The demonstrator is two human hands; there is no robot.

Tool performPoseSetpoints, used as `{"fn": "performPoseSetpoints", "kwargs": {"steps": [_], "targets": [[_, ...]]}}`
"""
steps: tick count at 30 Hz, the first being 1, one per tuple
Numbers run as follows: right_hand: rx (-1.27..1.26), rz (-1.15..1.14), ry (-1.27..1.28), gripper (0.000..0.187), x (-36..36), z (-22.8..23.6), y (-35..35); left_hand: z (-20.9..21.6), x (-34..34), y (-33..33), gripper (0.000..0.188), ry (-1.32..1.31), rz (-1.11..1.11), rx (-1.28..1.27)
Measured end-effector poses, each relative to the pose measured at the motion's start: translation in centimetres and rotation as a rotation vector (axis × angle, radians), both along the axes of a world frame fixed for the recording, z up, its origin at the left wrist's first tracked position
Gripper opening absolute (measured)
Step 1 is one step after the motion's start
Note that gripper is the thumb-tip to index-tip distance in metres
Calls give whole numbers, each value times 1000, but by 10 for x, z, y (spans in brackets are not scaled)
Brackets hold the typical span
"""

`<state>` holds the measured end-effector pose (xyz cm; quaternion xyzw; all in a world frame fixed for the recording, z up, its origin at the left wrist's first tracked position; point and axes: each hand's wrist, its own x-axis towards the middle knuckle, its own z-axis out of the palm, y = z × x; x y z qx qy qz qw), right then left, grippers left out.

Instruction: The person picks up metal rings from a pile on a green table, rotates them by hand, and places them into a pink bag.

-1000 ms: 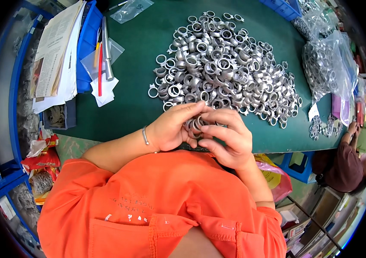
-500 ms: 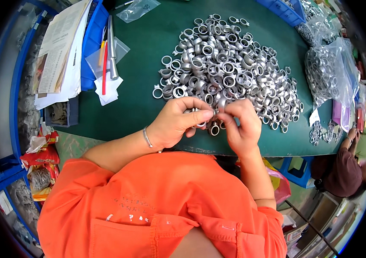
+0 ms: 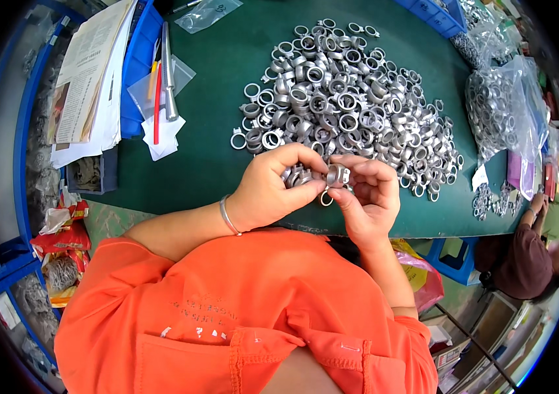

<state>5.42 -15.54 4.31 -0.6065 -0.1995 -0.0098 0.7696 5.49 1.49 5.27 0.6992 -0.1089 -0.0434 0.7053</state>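
A big heap of silver metal rings (image 3: 345, 92), each with a small lug on its rim, spreads over the green table. At its near edge my left hand (image 3: 279, 180) is closed round several of these rings (image 3: 298, 176). Between the thumb and fingers of my right hand (image 3: 369, 194) sits one metal ring (image 3: 338, 176), its lug facing right. My left fingertips touch or nearly touch that ring's left side. One loose ring (image 3: 326, 197) lies just below, between the two hands.
To the left stand a blue bin (image 3: 140, 65) with papers (image 3: 92, 79), a red pen (image 3: 157, 118) and a tapered metal rod (image 3: 168, 79). Clear bags of rings (image 3: 493, 111) and a blue tray (image 3: 434, 16) line the right side. Another person (image 3: 522, 262) sits at far right.
My right hand has turned and opened out a little, bringing the ring at its fingertips into plain sight. More rings now show in my left hand. The heap looks unchanged.
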Motion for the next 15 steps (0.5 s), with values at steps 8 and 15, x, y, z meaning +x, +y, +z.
{"fn": "performPoseSetpoints", "kwargs": {"steps": [8, 15], "targets": [[-428, -191, -374, 30, 4, 9, -3, -2, 3, 6, 21, 901, -206, -612], [-743, -263, -654, 22, 24, 14, -1, -27, 0, 13, 22, 1042, -397, -1059]]}}
